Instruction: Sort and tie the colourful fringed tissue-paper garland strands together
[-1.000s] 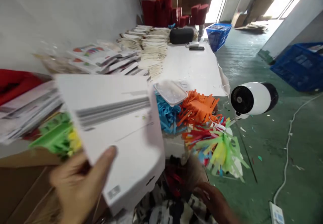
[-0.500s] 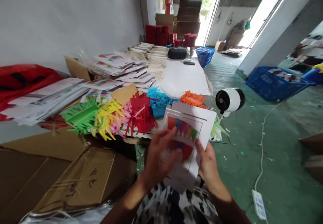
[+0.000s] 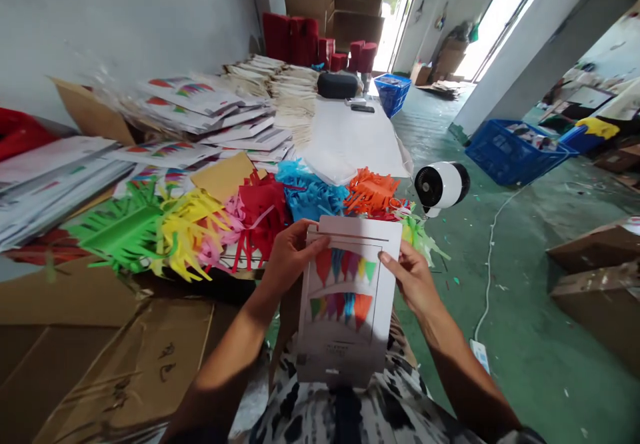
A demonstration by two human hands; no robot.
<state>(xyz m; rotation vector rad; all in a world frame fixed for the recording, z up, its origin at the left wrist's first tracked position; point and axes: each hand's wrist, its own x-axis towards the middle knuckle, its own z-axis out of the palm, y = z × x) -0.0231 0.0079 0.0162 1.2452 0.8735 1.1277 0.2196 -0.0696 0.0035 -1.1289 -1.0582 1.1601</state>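
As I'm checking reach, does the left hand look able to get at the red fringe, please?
Probably yes: the red fringe lies beyond the left hand, seemingly unobstructed, though that hand holds the printed card.

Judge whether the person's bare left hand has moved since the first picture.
Yes: the left hand has moved rightward, closer to the blue fringed paper bundle.

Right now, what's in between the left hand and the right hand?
The head view shows a white card with printed colourful flags, held between the left hand and right hand.
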